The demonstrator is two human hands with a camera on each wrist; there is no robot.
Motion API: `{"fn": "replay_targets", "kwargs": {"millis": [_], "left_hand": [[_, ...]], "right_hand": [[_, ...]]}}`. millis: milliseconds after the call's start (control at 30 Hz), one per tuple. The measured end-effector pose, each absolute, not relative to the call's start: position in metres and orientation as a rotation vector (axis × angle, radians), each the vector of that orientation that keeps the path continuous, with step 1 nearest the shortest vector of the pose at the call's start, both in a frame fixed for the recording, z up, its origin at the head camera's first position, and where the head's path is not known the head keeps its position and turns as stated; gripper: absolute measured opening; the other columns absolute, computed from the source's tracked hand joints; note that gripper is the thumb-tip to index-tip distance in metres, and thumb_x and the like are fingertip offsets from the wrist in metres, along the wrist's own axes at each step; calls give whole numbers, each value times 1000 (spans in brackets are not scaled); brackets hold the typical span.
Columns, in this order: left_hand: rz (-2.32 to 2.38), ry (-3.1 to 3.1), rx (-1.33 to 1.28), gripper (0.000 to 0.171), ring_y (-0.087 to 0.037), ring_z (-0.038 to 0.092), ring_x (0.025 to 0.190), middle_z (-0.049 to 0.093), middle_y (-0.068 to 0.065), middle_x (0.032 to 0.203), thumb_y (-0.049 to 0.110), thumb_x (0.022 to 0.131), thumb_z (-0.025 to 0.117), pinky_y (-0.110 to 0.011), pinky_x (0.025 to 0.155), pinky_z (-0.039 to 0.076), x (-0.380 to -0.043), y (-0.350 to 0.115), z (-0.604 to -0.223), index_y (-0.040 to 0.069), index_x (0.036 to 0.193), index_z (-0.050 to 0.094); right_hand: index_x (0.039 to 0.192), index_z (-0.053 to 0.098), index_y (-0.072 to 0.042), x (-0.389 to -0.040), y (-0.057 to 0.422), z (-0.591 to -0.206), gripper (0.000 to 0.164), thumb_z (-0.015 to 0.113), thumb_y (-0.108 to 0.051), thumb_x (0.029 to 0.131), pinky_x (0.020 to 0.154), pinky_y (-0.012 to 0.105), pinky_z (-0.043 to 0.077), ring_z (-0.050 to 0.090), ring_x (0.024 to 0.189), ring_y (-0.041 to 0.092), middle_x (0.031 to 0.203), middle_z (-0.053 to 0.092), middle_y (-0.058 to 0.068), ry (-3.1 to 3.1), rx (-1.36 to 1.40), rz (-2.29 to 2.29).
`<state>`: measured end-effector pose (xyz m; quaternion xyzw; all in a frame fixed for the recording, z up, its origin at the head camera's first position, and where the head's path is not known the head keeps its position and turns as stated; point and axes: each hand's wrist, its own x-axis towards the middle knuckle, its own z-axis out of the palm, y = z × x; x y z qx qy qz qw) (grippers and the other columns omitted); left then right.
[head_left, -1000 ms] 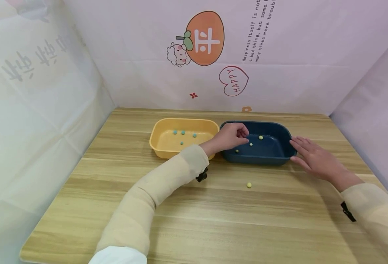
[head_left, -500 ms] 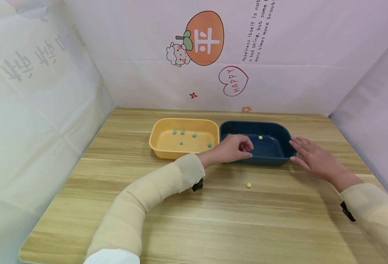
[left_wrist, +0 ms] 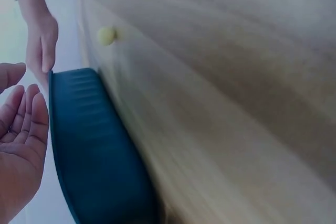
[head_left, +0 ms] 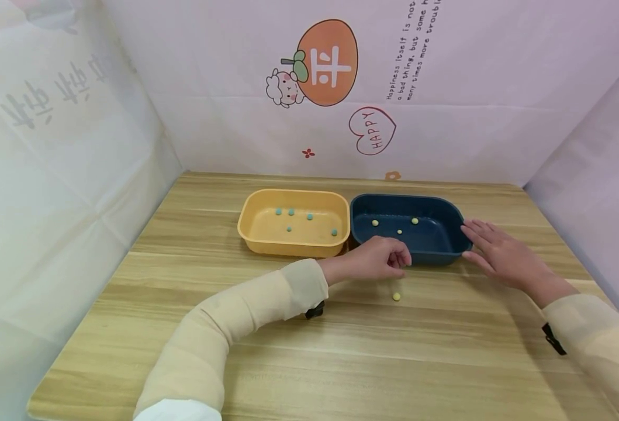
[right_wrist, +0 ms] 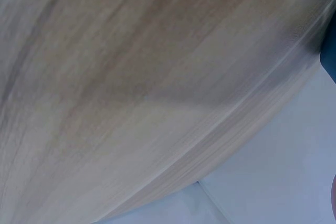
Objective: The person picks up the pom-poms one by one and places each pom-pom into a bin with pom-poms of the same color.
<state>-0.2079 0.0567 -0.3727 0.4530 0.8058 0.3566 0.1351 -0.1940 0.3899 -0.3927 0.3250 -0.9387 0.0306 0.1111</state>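
Note:
In the head view my left hand (head_left: 377, 258) hovers over the front rim of a dark blue plastic basin (head_left: 435, 257), fingers loosely curled. The left wrist view shows its palm (left_wrist: 21, 156) with nothing held. Just in front of the fingertips, a small yellow ball (head_left: 396, 297) lies on the wooden table. Three more small yellow balls, one of them a pale ball (head_left: 374, 223), lie inside the basin. My right hand (head_left: 504, 254) rests its straight fingers against the basin's right end. The right wrist view catches mostly tabletop and a corner of the basin (right_wrist: 329, 51).
Touching the blue basin on its left is a yellow basin (head_left: 267, 247) with several small teal balls (head_left: 310, 217) in it. Both stand on the wooden table (head_left: 341, 362) near its back edge. White printed sheets (head_left: 225, 134) rise behind and at both sides.
My left hand has come from above the blue basin's inside toward me, over its front rim. A yellow ball inside the basin now lies farther back. My right hand stays put.

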Motion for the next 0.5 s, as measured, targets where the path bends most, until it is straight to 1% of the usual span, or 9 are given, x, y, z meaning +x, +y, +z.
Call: {"fn": "replay_targets", "kwargs": {"millis": [267,500], "left_hand": [[895,2308,1354,18,-1,55,80,62,5,92,13,89,72,-8,73,44,-203,63,-383,5,104,67],[755,2301,1392,20,-1,55,79,63,6,88,17,87,75,-7,72,43,-200,68,-389,7,102,68]], "right_hand": [[140,42,11,-195,390,-394,60,54,-31,100,118,33,6,27,141,37,144,39,32,-2760,950,90],[141,41,11,-194,390,-394,59,54,-30,101,118,33,6,25,142,36,144,39,31,-2748,966,80]]}}
